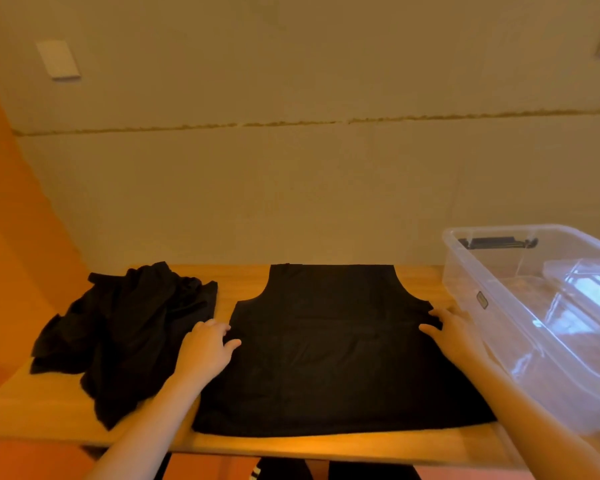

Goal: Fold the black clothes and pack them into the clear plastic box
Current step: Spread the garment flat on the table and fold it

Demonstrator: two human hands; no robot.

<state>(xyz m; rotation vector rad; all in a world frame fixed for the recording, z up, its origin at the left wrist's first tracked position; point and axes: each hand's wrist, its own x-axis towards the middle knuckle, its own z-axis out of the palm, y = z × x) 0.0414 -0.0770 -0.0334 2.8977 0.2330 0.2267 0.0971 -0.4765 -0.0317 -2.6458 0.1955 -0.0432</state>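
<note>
1. The left hand (207,346) is resting with relaxed fingers on the left edge of the black vest (329,355).
2. The right hand (452,329) is lying flat, fingers spread, on its right edge.
3. The vest is lying spread out on the wooden table (291,448), between a crumpled black garment (125,334) and the clear plastic box (548,317).

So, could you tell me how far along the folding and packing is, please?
Early on. Done: one black top is spread flat on the table. In hand: the left hand and right hand rest at its side edges. Left: folding it, the crumpled pile, and packing the clear box, which holds no clothes.
</note>
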